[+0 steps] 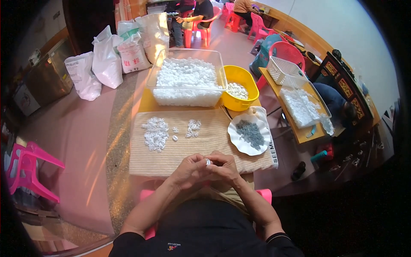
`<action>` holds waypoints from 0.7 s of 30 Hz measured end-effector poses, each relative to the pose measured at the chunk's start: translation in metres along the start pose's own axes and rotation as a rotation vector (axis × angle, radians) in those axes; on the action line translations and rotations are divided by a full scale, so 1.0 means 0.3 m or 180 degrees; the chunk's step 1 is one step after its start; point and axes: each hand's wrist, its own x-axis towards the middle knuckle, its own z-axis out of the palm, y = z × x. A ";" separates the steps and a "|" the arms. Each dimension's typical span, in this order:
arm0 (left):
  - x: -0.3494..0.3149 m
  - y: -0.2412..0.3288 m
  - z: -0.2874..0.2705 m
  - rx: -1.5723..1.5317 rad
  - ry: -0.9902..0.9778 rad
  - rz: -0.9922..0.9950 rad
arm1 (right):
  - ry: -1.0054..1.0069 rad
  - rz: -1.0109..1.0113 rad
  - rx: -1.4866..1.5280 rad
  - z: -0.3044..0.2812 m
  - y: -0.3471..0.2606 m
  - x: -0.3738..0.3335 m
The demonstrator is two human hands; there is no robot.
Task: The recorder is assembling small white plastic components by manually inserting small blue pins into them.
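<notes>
I've got left hand (191, 168) and right hand (225, 166) fingers pinching small white piece (208, 162), long axis maybe 12-to-6; plate (255, 150) 2 o'clock, right nearer.

Wood tbl (148, 101) w/ clear bin (186, 88); yel. tub (246, 105); striped cloth (182, 147).
</notes>
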 end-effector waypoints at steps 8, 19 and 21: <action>0.016 0.006 -0.009 0.0042 0.0173 0.0079 | -0.0010 0.0190 0.0289 0.006 -0.013 0.024; 0.004 0.002 0.017 -0.0031 0.0332 -0.0067 | 0.0657 0.0061 -0.0585 -0.054 -0.026 0.042; 0.010 -0.001 0.019 -0.0013 0.0429 -0.0108 | 0.0899 -0.0109 -0.0730 -0.086 -0.049 0.056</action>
